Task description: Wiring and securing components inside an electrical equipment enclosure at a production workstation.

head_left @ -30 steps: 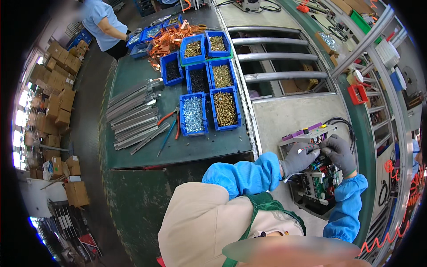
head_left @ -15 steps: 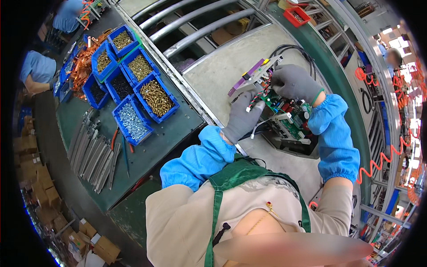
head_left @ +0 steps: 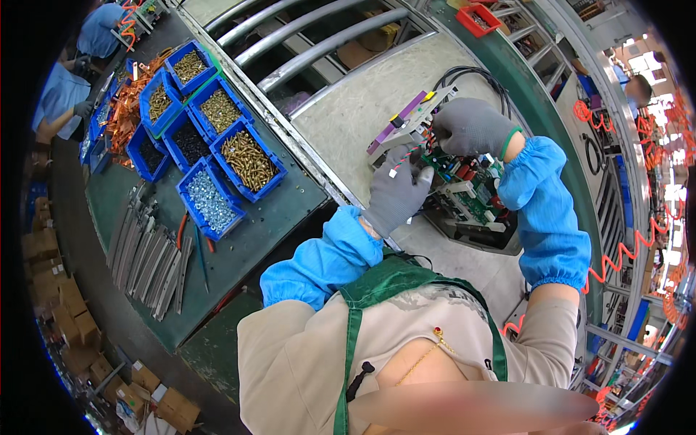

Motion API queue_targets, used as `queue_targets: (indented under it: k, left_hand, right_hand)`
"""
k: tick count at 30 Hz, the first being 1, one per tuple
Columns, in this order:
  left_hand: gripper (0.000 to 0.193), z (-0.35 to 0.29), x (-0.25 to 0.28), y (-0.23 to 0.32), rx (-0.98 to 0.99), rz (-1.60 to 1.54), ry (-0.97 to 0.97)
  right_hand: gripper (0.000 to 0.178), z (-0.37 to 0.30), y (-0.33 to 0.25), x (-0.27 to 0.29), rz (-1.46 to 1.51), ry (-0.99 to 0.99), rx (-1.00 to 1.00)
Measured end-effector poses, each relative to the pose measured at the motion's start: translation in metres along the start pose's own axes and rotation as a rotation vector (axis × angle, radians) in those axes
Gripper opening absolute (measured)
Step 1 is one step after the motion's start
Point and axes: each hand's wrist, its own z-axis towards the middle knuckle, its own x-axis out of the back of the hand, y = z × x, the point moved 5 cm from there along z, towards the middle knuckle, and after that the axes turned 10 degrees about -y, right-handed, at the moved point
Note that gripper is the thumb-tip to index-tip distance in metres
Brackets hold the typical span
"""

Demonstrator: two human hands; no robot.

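My left hand [head_left: 395, 190], in a grey glove, is at the lower edge of a pale panel with a purple strip [head_left: 397, 129]. Its fingers are closed against the panel, with the thumb standing off to the side. A twisted red, black and white wire [head_left: 406, 158] with a white connector crosses those fingers. My right hand [head_left: 475, 130], also gloved, has its fingers curled down between the panel and a green circuit board [head_left: 475, 196]; what the fingertips pinch is hidden. The board, crowded with components, sits in an open dark housing [head_left: 475, 235] in front of me.
On the green bench at left stand blue bins of brass screws [head_left: 249, 161], black screws and silver nuts [head_left: 210, 199]. Grey metal strips [head_left: 148, 264] lie nearer. Black cable [head_left: 471, 72] coils behind the housing, and a red tray [head_left: 477, 20] is farther back. Co-workers sit at far left.
The view has shifted slightly. My left hand has shifted a little against the panel, and the loose white-ended lead beneath it is now mostly hidden. My right hand stays curled at the board.
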Motion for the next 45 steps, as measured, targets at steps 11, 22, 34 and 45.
queue_targets:
  k: [11,22,34,45]
  left_hand:
    - [0.054,0.017,-0.002,-0.002,-0.019,0.071,-0.134]
    - [0.048,0.018,-0.003,0.004,-0.207,-0.058,-0.087]
    - [0.036,0.018,-0.002,-0.007,-0.058,-0.066,-0.205]
    - [0.036,-0.001,0.016,-0.005,-0.049,-0.216,-0.188]
  right_hand:
    - [0.025,-0.002,0.006,-0.013,0.031,0.2,0.116]
    - [0.029,0.008,-0.005,-0.007,-0.135,-0.047,-0.144]
    - [0.028,0.003,-0.008,-0.023,-0.025,0.065,-0.304]
    - [0.022,-0.039,-0.038,-0.02,0.115,0.558,0.09]
